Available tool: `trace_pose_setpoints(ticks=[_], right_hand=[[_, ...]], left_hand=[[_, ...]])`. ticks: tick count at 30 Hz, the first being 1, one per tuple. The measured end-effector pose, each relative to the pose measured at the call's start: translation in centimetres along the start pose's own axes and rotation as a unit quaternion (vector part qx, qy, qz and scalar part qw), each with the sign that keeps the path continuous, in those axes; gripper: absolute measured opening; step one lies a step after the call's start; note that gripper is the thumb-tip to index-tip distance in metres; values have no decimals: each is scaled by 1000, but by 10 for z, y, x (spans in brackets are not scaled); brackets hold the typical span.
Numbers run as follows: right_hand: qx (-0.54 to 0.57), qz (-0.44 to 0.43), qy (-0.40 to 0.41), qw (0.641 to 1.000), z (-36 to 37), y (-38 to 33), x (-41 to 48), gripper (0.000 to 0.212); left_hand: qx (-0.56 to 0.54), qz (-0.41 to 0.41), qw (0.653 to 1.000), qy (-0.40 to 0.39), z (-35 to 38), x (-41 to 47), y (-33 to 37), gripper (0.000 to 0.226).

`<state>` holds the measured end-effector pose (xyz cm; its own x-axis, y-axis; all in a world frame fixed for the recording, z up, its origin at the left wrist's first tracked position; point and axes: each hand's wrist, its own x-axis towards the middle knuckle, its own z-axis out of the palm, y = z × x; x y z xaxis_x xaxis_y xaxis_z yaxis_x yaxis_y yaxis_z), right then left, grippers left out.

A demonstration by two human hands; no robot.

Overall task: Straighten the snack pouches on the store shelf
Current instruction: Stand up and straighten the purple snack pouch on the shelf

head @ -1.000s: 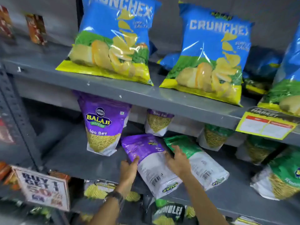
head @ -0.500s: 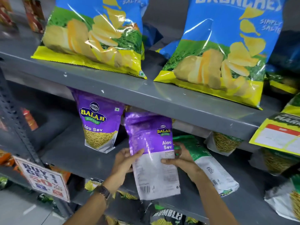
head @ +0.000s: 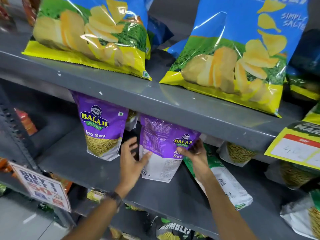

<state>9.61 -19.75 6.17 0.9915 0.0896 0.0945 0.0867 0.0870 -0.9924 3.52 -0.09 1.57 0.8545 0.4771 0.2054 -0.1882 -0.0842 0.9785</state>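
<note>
A purple Aloo Sev pouch (head: 161, 146) stands upright on the middle grey shelf (head: 83, 163), its back side facing me. My left hand (head: 132, 161) grips its left edge and my right hand (head: 194, 151) grips its right edge. Another purple Aloo Sev pouch (head: 102, 125) stands upright to the left, front facing out. A green and white pouch (head: 223, 181) lies flat on the shelf under my right forearm. More sev pouches (head: 239, 153) stand behind to the right.
Two large blue chip bags (head: 97, 32), (head: 239, 54) stand on the upper shelf (head: 155, 96). A yellow price tag (head: 297, 144) hangs at the right. A "buy 1 get 1" sign (head: 43, 186) sticks out at lower left. More packs fill the lowest shelf.
The purple pouch lay flat on the shelf; both hands lifted it, stood it upright and pushed it back under the upper shelf. The camera moved closer.
</note>
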Motion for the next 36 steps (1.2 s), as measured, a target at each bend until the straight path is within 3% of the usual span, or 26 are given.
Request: trace_pose_setpoints(ticks=[2,4,10,14,18,22,25,29,32,34,36], right_hand=[[23,1,-21,1000,2,-10,4,47],[-3,12,-19,1000,8,-14,2,42],[-57,-46,68,995,22,-10,-27,37],[-72,-62,27,995,29,-3,-50,40],[-118,-65,-29,991,32,-5,-59,37],[-105,-90,68,988,22,-12,-42,34],[-106,-80,110,985,14,-10,-23,56],[-96,-7,73,993,12,-9,-9,81],[-97,15,39,994,13,-7,-9,66],[-106,11,62,992,16,-3,-13,61],[-109,2,94,990,21,0,-18,54]], left_hand=[[17,31,999,35,11,-36,-9,53],[15,26,1000,-5,28,-65,-18,55],[40,37,994,-92,56,-73,-22,98],[51,19,990,-127,55,-47,-22,120],[28,15,992,-121,42,-19,-17,99],[64,15,987,-149,19,11,-24,88],[87,3,977,-195,2,30,-28,91],[45,-23,960,-275,-14,46,-24,111],[13,-46,961,-273,-16,52,-24,92],[-15,-61,963,-260,-14,50,-28,75],[-42,-67,964,-254,-13,44,-30,71]])
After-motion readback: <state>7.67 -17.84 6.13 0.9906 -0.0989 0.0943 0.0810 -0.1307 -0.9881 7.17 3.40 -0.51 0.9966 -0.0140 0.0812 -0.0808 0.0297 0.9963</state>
